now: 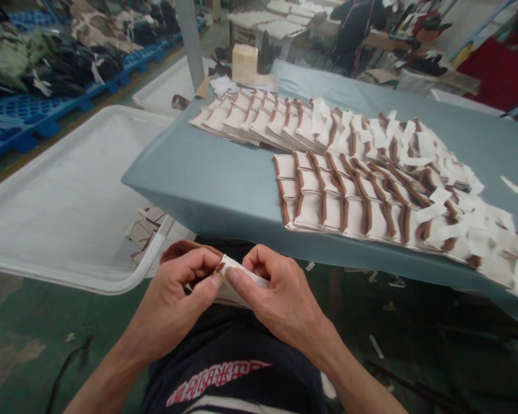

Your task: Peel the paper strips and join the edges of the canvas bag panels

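Observation:
Just above my lap, both hands pinch a small cream fabric piece (231, 294) with brown trim. My left hand (182, 287) grips its brown edge on the left, thumb and forefinger pressed together. From the right, my right hand (280, 284) presses its thumb on a folded white strip (246, 271) along the top of the piece. The fingertips meet near the middle, and the hands cover much of the fabric. Ahead on the table lie overlapping rows of similar cream pieces with brown edging (332, 201), with loose white strips (461, 221) over their right part.
The blue-covered table (190, 172) stands in front of me. At my left is a large white tub (90, 276) with a few fabric pieces at its near corner. Blue pallets (47, 109) carry heaped fabric behind it. A person (358, 29) is at the back. Scraps litter the green floor.

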Motion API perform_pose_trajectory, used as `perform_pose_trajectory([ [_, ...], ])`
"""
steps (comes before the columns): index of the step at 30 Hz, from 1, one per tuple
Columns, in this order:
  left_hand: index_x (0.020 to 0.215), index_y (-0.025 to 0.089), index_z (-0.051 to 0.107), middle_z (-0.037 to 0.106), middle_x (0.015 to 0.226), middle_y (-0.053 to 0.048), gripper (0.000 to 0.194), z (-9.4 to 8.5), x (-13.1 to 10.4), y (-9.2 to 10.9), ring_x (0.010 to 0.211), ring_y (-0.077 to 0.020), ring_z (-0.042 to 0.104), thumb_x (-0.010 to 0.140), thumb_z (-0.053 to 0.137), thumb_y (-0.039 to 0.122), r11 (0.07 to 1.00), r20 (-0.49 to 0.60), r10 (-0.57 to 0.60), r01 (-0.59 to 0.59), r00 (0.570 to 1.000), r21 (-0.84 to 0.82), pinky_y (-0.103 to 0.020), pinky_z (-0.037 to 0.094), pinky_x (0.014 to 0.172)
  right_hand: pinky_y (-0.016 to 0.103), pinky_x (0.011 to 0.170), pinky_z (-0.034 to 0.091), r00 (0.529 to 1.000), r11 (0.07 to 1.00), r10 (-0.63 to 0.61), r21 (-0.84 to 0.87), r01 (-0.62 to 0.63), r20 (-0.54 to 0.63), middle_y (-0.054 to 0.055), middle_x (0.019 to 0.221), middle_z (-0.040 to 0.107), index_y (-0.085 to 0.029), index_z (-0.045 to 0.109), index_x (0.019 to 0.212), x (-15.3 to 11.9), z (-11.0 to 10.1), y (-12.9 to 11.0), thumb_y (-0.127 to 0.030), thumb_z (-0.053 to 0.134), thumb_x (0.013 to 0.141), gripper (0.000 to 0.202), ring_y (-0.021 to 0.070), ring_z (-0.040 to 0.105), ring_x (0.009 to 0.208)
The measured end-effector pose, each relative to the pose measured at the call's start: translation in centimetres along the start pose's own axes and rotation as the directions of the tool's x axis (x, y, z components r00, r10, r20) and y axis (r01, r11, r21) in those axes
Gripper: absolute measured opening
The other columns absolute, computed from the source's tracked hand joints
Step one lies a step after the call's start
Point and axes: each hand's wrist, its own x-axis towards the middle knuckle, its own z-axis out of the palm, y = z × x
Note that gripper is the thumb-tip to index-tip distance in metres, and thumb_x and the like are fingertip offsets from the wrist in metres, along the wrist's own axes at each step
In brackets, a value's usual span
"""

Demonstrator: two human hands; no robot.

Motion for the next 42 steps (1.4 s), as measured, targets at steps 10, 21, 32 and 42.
perform_pose_trajectory([
  [10, 0.077, 0.021, 0.076, 0.073, 0.064, 0.005, 0.023, 1.6, -0.1, 0.9, 0.054, -0.0113, 0.068, 0.089, 0.057, 0.024, 0.944, -0.175, 0.227, -0.172, 0.958, 0.283, -0.016, 0.051, 0.055, 0.027, 0.059, 0.033, 0.993, 0.967, -0.038, 0.254, 0.008, 0.111, -0.005, 0.066, 0.049, -0.024, 0.052, 0.075, 1.3, 1.5, 1.6, -0.063, 0.061, 0.092, 0.043, 0.0134, 0.044, 0.062],
  [21, 0.067, 0.021, 0.061, 0.055, 0.057, 0.005, 0.021, 1.2, 0.9, -0.6, 0.051, -0.0119, 0.050, 0.082, 0.055, 0.035, 1.000, -0.082, 0.008, -0.010, 0.997, -0.020, -0.021, 0.039, 0.049, 0.026, 0.053, 0.019, 0.903, 0.824, -0.120, 0.549, -0.141, 0.412, -0.008, 0.064, 0.033, -0.023, 0.047, 0.072, 2.7, 2.3, 2.9, -0.080, 0.072, 0.087, 0.063, 0.0099, 0.022, 0.060],
  [32, 0.079, 0.021, 0.077, 0.071, 0.069, 0.002, 0.019, -1.2, 0.4, -0.8, 0.059, -0.0143, 0.059, 0.087, 0.060, 0.024, 0.990, 0.033, 0.114, -0.117, 0.993, 0.080, -0.022, 0.045, 0.056, 0.025, 0.049, 0.028, 0.798, 0.946, 0.043, 0.232, -0.225, 0.601, -0.005, 0.056, 0.047, -0.022, 0.060, 0.083, -2.1, -2.1, 3.6, -0.096, 0.036, 0.101, 0.079, 0.0123, 0.039, 0.050],
  [42, 0.079, 0.023, 0.080, 0.074, 0.071, 0.002, 0.022, -2.1, 0.6, 1.2, 0.061, -0.0153, 0.065, 0.085, 0.059, 0.023, 0.992, 0.149, 0.092, -0.103, 0.985, 0.069, -0.021, 0.046, 0.055, 0.034, 0.086, 0.055, 0.966, 0.939, -0.225, -0.237, 0.251, 0.130, 0.007, 0.101, 0.082, -0.023, 0.076, 0.106, -3.1, -5.0, 1.6, -0.041, 0.067, 0.105, 0.020, 0.0238, 0.075, 0.094],
])
